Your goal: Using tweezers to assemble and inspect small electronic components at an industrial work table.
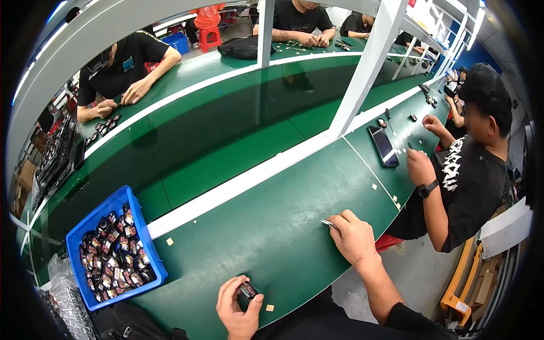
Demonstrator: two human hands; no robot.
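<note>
The left hand (239, 306) curls closed round a small black part (247, 290), tilting it up for access, while the right hand (354, 238) pinches metal tweezers (329, 224) on the green bench (272, 232).

Hidden, cropped or too small to read

The left hand (238, 309) covers most of a small dark part (247, 290); the right hand (354, 238) hides all but the tip of a thin metal tool (328, 223). The blue bin (116, 249) holds pieces too small to identify (black with pinkish faces), and a clear bag (65, 294) is cut by the dark rim.
</note>
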